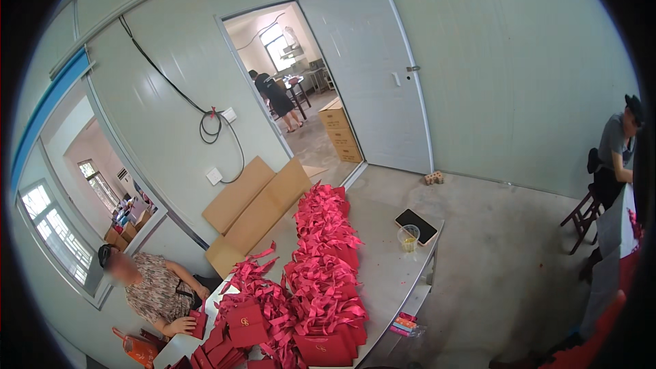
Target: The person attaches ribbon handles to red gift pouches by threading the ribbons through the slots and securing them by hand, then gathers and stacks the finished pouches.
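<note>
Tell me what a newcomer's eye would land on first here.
First, the mass of red ribboned packages heaped in a long row on the grey table at lower centre. Next, the pale door standing open at upper centre, with stacked cartons showing through the doorway. Then the seated co-worker at lower left.

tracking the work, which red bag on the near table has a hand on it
The bag beside the person at far left, whose hand is on it; no hand shows on the others.
</note>
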Demonstrator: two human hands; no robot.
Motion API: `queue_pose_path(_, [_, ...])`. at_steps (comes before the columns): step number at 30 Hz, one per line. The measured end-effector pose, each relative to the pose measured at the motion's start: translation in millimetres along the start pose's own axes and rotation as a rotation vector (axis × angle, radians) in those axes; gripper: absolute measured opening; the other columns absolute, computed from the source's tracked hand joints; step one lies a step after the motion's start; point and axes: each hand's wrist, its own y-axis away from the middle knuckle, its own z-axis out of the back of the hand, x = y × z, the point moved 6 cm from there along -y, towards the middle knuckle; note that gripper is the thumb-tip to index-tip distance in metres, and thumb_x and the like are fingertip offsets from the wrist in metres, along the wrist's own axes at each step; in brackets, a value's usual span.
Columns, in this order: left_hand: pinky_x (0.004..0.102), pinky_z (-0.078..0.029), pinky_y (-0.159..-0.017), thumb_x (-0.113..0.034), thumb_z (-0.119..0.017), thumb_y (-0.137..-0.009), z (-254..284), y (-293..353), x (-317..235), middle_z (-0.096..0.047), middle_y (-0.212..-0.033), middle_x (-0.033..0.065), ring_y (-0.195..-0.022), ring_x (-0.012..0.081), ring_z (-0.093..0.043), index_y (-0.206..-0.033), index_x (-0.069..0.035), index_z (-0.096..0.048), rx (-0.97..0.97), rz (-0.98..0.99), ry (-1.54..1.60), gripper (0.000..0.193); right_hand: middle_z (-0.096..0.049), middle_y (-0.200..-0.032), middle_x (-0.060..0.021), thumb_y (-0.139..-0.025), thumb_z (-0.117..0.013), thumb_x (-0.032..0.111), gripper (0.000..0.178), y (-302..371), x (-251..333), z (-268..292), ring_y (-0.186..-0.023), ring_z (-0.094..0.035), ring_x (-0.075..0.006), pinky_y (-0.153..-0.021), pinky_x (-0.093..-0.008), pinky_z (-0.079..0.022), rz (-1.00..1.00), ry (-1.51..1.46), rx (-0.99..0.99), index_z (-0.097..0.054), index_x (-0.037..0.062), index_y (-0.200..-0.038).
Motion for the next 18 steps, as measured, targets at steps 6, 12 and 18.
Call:
queue_pose_path(6, [0.0476, -0.045, -0.066, -0.029, -0.049, -0.093, -8, -9, 68, -0.061, -0.081, 0.0222, -0.077, 0.0421, -0.058, -0.09, -0.004, -0.061, 0.002, 0.058, -0.2, 0.028, -0.054, -0.088, -0.0152, -0.076, -0.048, 0.008, 0.043, 4, -25, -20, -0.077, -0.054, -0.0293, -0.055, -0.0402, -0.048, -0.024, 0.097, 0.151, -0.047, -0.0053, -0.117])
queue_pose_path(12, [0.046, -0.046, -0.069, -0.03, -0.053, -0.09, 24, -17, -50, -0.06, -0.08, 0.0216, -0.077, 0.0406, -0.056, -0.085, -0.005, -0.059, -0.054, -0.411, -0.562, 0.026, -0.054, -0.087, -0.0161, -0.076, -0.048, 0.01, 0.045, 8, -23, -5, -0.072, -0.055, -0.0304, -0.053, -0.0404, -0.047, 0.032, 0.103, 0.058, -0.047, -0.0053, -0.119])
queue_pose_path(18, [0.0429, -0.045, -0.067, -0.031, -0.055, -0.09, 15, -16, -24, -0.059, -0.079, 0.0171, -0.076, 0.0371, -0.054, -0.084, -0.005, -0.06, 0.056, -0.295, -0.569, 0.027, -0.053, -0.085, -0.0151, -0.076, -0.049, 0.01, 0.033, 10, -25, 12, -0.076, -0.054, -0.0299, -0.055, -0.0417, -0.046, -0.057, 0.002, 0.02, -0.051, -0.0041, -0.106])
